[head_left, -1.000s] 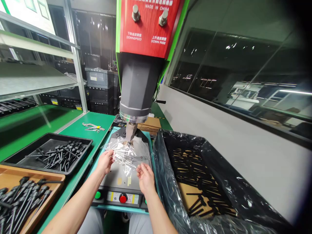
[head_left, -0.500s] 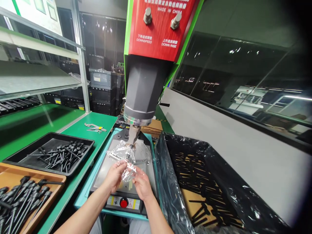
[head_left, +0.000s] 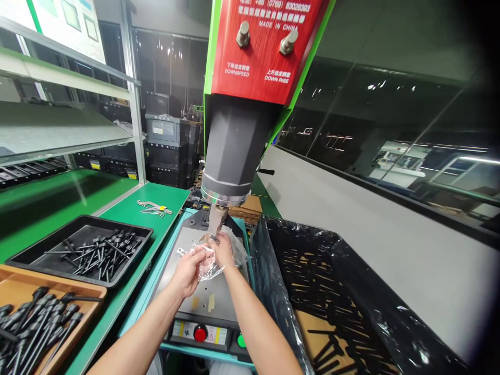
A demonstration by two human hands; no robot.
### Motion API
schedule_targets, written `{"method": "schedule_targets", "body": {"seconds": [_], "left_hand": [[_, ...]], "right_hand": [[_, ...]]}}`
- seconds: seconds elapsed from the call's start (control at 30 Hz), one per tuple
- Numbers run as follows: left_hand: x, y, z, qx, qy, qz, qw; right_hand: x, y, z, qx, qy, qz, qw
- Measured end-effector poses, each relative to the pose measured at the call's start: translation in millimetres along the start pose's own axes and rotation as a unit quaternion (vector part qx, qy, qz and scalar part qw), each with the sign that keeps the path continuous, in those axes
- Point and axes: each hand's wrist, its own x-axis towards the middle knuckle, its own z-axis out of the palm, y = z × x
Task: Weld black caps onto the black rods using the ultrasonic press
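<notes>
A crinkled clear plastic film (head_left: 207,270) lies over the middle of the machine's metal base plate (head_left: 179,291). My left hand (head_left: 188,268) pinches the film between thumb and fingers. Just under the metal horn (head_left: 215,221) is my right hand (head_left: 223,251), reaching up past the film; its fingertips are at a small dark part (head_left: 214,238), and I cannot tell whether they grip it. Above both hands hangs the grey press head (head_left: 230,146) with its red panel (head_left: 258,57). A red button (head_left: 200,333) and a green button (head_left: 241,341) sit on the front of the base.
On the left green bench are pliers (head_left: 154,208), a black tray (head_left: 50,234) of dark rod-like parts and an orange tray (head_left: 91,307) with similar parts. To the right stands a box lined with black plastic (head_left: 390,307), holding rows of black parts on cardboard.
My right hand has moved up and away from me to beneath the horn. My left hand still pinches the film, which has bunched toward it. The view has shifted slightly.
</notes>
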Motion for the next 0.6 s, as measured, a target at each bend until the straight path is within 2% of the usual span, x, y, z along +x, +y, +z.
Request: {"method": "schedule_targets", "body": {"seconds": [0.13,0.23,0.37,0.5,0.6], "left_hand": [[6,3,-5,0.015,0.004,0.005,1.000],[10,4,-10,0.023,0.005,0.011,1.000],[14,-2,-19,0.056,0.010,0.012,0.998],[11,-12,-35,0.112,0.035,0.000,0.993],[2,-21,-52,0.153,0.034,-0.025,0.987]], "right_hand": [[6,-9,-6,0.003,-0.007,-0.010,1.000],[-7,-18,-17,0.012,-0.006,-0.018,1.000],[-59,-17,-40,0.032,-0.032,0.007,0.999],[-124,-12,-66,0.117,-0.129,0.116,0.978],[-151,-24,-81,0.163,-0.160,0.137,0.964]]}}
